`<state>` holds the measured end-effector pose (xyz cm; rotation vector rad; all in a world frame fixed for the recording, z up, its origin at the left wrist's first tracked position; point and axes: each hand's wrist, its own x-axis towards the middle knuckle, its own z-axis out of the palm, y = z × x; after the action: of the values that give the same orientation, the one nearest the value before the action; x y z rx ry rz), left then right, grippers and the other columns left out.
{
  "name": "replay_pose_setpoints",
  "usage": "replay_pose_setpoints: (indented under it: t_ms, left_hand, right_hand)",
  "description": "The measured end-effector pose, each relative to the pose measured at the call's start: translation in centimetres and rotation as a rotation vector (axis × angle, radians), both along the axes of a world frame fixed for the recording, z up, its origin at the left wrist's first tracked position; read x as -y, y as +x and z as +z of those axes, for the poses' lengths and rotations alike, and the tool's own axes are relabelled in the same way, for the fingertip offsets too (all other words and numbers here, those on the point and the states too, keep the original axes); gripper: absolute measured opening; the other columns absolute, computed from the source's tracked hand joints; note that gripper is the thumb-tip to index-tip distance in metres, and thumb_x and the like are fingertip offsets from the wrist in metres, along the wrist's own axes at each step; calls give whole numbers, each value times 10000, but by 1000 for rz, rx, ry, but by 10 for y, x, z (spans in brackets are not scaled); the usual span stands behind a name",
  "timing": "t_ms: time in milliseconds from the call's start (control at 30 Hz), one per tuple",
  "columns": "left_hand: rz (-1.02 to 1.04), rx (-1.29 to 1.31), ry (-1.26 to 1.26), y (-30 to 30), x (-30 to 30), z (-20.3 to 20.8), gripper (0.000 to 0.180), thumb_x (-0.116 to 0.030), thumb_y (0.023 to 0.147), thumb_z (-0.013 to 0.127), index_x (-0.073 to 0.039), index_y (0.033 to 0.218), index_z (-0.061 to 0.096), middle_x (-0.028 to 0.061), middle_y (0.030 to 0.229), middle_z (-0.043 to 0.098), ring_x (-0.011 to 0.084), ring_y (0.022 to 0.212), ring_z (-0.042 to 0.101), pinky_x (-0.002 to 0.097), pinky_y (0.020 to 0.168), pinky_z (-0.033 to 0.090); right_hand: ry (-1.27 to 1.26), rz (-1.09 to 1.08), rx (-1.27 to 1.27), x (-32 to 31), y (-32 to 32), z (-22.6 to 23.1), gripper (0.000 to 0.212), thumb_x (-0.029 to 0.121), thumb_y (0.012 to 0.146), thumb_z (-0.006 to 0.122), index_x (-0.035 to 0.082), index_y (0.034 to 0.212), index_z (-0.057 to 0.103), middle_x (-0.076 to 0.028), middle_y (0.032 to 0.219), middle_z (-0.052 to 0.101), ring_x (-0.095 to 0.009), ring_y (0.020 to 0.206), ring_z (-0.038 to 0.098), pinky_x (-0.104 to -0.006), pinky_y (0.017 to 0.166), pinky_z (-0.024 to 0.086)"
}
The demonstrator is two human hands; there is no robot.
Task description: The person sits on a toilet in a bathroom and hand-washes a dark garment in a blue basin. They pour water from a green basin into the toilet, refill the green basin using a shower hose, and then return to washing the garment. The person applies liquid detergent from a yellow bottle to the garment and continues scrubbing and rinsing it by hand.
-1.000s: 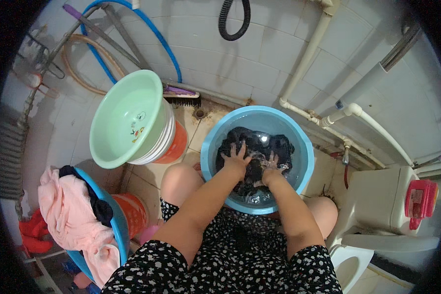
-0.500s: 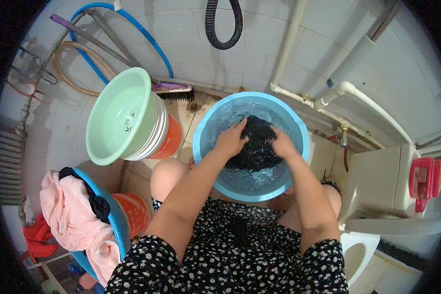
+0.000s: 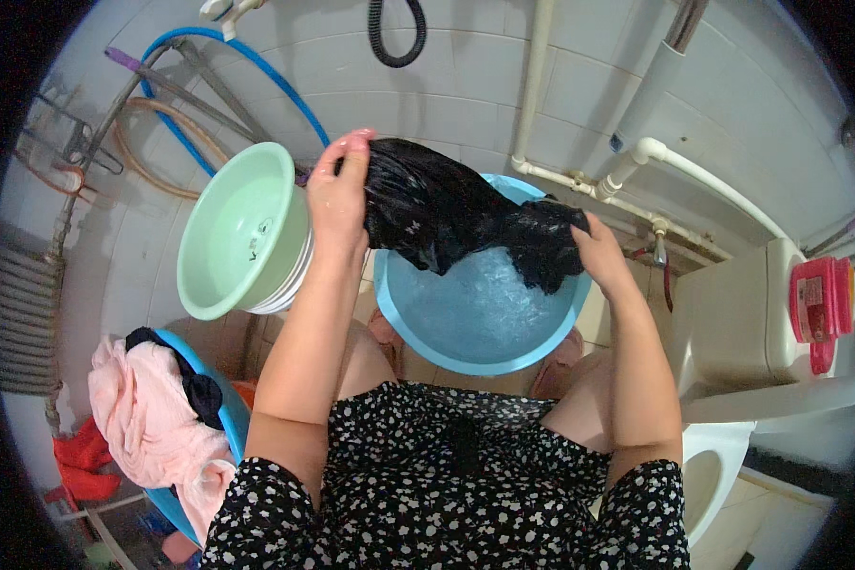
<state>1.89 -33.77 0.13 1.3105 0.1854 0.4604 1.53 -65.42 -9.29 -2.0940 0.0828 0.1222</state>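
A wet black cloth (image 3: 437, 204), perhaps a garment, is stretched between my two hands above a blue basin (image 3: 385, 309) of water. My left hand (image 3: 342, 195) is closed on its left end, raised beyond the basin's left rim and near the green basin. At the cloth's right end, my right hand (image 3: 600, 252) grips a bunched part over the basin's right side. The cloth's middle sags, and its lower right part hangs close over the rippling water (image 3: 484, 304). Part of the basin's far rim is hidden behind the cloth.
Left of me, a light green basin (image 3: 228, 247) sits tilted on a white bucket (image 3: 290, 285). Nearer, a blue tub (image 3: 233, 404) holds a pink towel (image 3: 152, 404) and dark cloth. A toilet (image 3: 731, 323) with a pink box (image 3: 820, 304) stands right. Pipes (image 3: 636, 209) run along the wall.
Both hands have come up out of the water with the black cloth and spread it apart. My left hand moved up and left, my right hand to the right.
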Motion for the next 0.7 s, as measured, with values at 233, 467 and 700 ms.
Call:
replay_pose_setpoints:
  t_ms: [233, 467, 700]
  left_hand:
    - [-106, 115, 131, 8, 4, -38, 198, -201, 903, 568, -41, 996, 638, 22, 973, 617, 117, 909, 532, 253, 833, 418]
    - [-516, -55, 1046, 11, 25, -105, 168, -140, 870, 535, -89, 1019, 593, 131, 950, 628, 285, 912, 600, 369, 804, 460]
    - [-554, 24, 1410, -28, 85, -172, 766, -397, 722, 699, -101, 1348, 371, 152, 1300, 438, 359, 1242, 357, 500, 1067, 181]
  right_hand:
    - [201, -119, -141, -17, 10, -4, 277, 145, 882, 496, 6, 1108, 575, -73, 1027, 609, -190, 908, 571, -325, 784, 463]
    - [507, -236, -275, -16, 7, 14, 261, 164, 903, 474, 9, 1094, 561, -70, 1000, 611, -174, 886, 576, -335, 757, 490]
    - [970, -184, -215, -33, -15, 58, 218, 135, 919, 465, 1, 1075, 534, -80, 939, 624, -148, 789, 616, -253, 666, 530]
